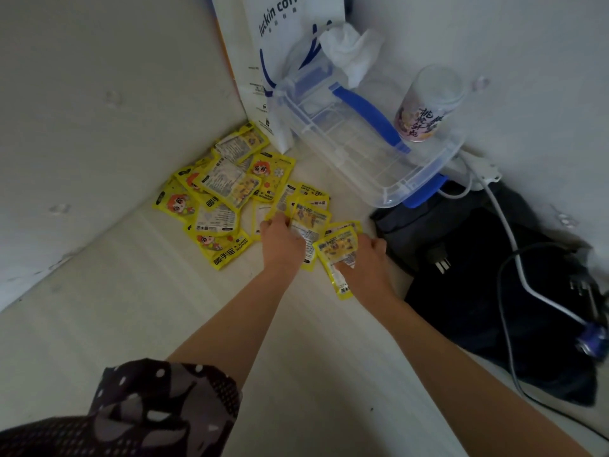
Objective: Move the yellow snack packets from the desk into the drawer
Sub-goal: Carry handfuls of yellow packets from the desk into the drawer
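both hands' fingers pinching yellow packets (227, 189), left hand (281, 239), right hand (365, 258), clear box (379, 150) beside, black cloth (478, 291) right

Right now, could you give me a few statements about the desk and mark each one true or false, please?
1. Both hands, left hand and right hand, are touching yellow packets. True.
2. The clear plastic box has red handles. False: they are blue.
3. A cup stands on the plastic box. True.
4. The Luckin Coffee paper bag lies flat under the packets. False: it stands upright behind them.
5. All packets are already off the desk. False: many are spread on the white desk.
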